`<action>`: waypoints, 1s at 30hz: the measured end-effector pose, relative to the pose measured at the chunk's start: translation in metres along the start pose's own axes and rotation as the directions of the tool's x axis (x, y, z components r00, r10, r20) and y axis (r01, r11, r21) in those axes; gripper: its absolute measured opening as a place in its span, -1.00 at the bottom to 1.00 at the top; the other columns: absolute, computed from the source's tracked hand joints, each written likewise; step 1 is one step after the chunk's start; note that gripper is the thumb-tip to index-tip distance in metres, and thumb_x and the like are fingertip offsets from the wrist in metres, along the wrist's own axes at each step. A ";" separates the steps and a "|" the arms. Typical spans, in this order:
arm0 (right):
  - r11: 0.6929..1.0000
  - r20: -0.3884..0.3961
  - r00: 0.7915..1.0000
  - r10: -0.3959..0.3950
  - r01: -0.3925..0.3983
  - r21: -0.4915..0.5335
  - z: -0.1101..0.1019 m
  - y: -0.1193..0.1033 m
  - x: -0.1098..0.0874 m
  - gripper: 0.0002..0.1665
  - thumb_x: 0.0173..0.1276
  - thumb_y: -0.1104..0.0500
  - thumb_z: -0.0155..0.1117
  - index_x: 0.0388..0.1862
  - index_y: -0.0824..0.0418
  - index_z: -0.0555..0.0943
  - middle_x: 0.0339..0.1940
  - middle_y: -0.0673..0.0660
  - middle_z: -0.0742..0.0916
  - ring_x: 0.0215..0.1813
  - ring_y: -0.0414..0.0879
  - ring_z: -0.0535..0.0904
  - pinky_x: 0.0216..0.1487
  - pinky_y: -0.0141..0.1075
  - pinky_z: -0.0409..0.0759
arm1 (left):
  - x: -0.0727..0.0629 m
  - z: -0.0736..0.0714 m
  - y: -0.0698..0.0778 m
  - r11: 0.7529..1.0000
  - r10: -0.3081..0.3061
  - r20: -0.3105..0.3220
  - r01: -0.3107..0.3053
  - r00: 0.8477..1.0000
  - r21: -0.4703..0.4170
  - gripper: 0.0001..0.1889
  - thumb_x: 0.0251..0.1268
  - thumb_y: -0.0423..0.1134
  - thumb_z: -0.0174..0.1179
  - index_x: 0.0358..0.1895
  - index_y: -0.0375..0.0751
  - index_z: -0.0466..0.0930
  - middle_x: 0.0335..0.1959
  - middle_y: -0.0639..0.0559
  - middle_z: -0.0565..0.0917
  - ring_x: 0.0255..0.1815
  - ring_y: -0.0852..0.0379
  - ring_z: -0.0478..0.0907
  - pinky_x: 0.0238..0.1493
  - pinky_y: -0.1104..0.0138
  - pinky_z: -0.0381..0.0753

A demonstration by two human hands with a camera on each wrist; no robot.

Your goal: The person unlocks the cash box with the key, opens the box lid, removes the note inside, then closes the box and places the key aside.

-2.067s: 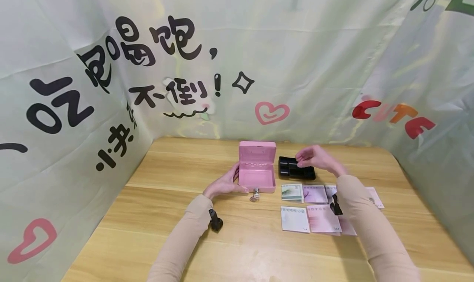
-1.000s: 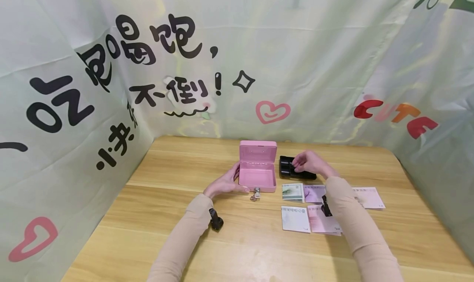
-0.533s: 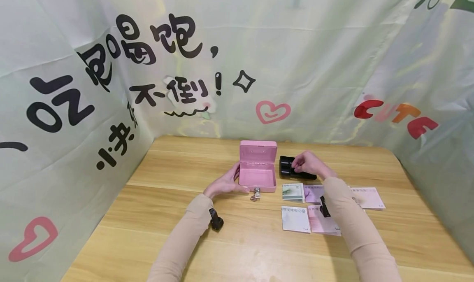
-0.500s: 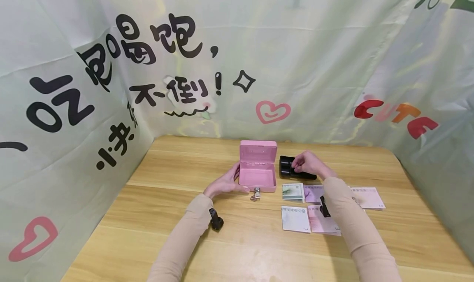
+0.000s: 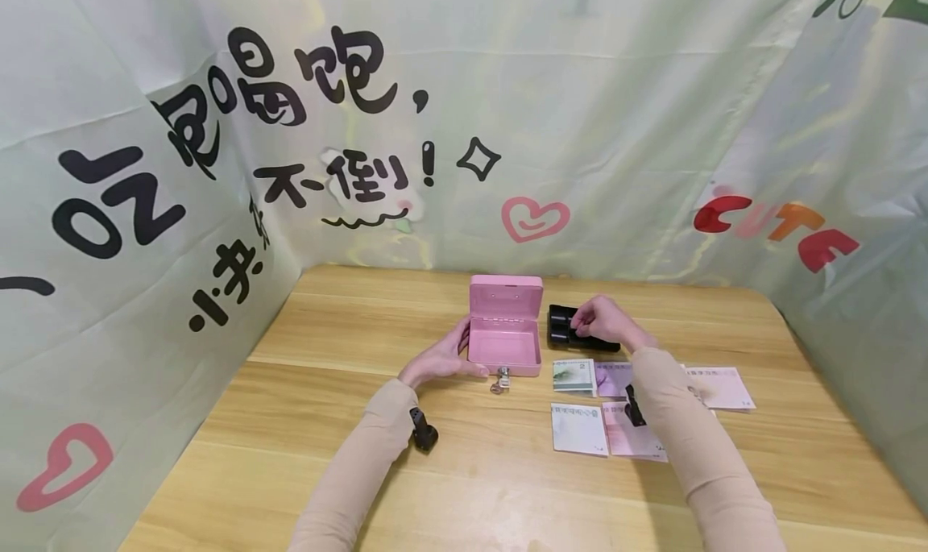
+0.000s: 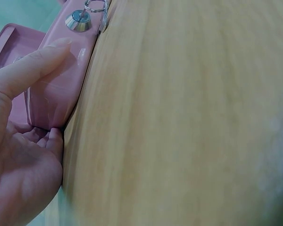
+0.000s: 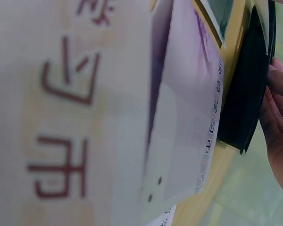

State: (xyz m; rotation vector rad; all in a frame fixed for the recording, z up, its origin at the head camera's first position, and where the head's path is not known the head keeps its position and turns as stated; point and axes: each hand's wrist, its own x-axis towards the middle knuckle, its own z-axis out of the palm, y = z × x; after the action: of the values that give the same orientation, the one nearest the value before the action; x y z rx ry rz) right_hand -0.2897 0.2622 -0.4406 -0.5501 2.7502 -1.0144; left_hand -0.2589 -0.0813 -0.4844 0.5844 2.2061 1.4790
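A pink cash box stands with its lid up near the back of the table, its inside bare. My left hand holds its left front corner. In the left wrist view the thumb lies on the box's front face near the lock, and the fingers curl at its side. Right of the box sits a black compartment tray. My right hand reaches over it, thumb and fingertips pinching at its middle. In the right wrist view, that hand is partly cut off beside the tray.
Play banknotes lie in two rows in front of the tray: a green one, a purple one, a pink one, a pale one and another pink one. My right sleeve covers part of them. Keys hang at the lock.
My right hand has come down and left from above the tray onto its middle, then stayed there. The left hand and the box keep their places.
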 end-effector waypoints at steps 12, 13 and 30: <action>1.000 -0.013 1.000 0.002 -0.002 -0.005 -0.012 -0.006 -0.008 -0.88 0.22 0.47 0.34 -0.24 0.50 0.71 -0.33 0.35 0.79 -0.30 -0.08 0.70 -0.25 -0.43 0.69 | 0.000 0.001 0.001 1.000 0.017 -0.005 -0.017 1.000 -0.016 0.27 -0.01 -0.32 0.51 0.66 -0.08 -0.30 0.69 -0.19 -0.09 0.70 -0.15 -0.10 0.70 -0.04 -0.10; 1.000 -0.011 1.000 0.005 -0.005 -0.003 -0.013 -0.006 -0.009 -0.87 0.23 0.47 0.34 -0.24 0.50 0.71 -0.32 0.34 0.80 -0.30 -0.09 0.70 -0.25 -0.44 0.68 | 0.000 0.001 0.001 1.000 0.020 -0.005 -0.020 1.000 -0.017 0.27 0.00 -0.32 0.50 0.66 -0.09 -0.30 0.69 -0.20 -0.09 0.70 -0.15 -0.11 0.71 -0.03 -0.11; 0.999 0.017 0.999 -0.046 0.046 0.007 -0.021 -0.027 -0.027 -0.91 0.23 0.46 0.36 -0.27 0.46 0.72 -0.32 0.32 0.81 -0.27 0.00 0.74 -0.22 -0.39 0.73 | 0.000 0.000 0.001 1.000 0.009 -0.003 -0.009 1.000 -0.006 0.27 0.00 -0.30 0.51 0.66 -0.09 -0.30 0.69 -0.19 -0.10 0.70 -0.15 -0.11 0.70 -0.04 -0.11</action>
State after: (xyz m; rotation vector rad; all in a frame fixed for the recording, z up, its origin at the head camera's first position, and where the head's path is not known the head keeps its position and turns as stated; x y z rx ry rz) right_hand -0.2635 0.2664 -0.4067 -0.6214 2.7305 -1.0236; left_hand -0.2585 -0.0812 -0.4834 0.5912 2.2032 1.4911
